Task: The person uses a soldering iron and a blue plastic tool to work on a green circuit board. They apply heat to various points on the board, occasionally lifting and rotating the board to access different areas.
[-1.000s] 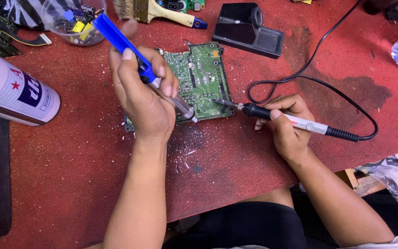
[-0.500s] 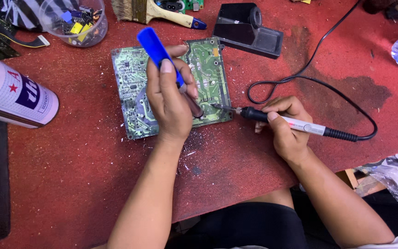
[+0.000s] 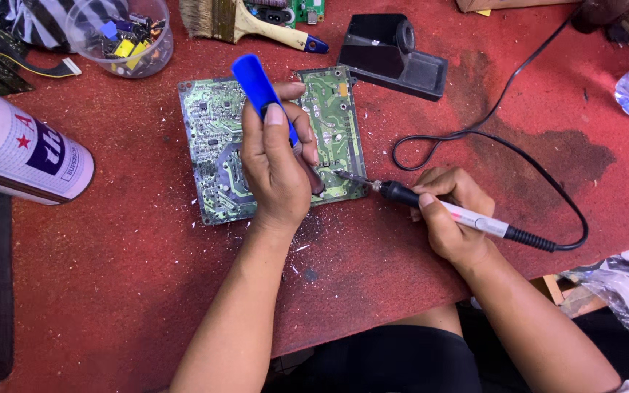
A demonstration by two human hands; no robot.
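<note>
Centrally, a green circuit board [image 3: 212,138] lay solder-side up on the red desk [image 3: 111,291]. The left hand [image 3: 277,164] was closed around a blue solder sucker [image 3: 260,87], held slanted with its nozzle down against the board near the lower right corner. The right hand [image 3: 451,218] was clamped pen-fashion on a soldering iron [image 3: 431,205], whose tip touched the board just beside that nozzle. The two hands stood apart, each on its own tool.

By judgement, the desoldering was mid-course: iron and sucker were both applied at one joint, and solder crumbs lay on the desk below the board. How many joints remained could not be told.

The iron's black cord [image 3: 518,156] looped away to the right. A black iron stand [image 3: 394,54], a brush [image 3: 234,18], a clear cup of small parts [image 3: 119,36] and a spray can [image 3: 27,153] stood around.
</note>
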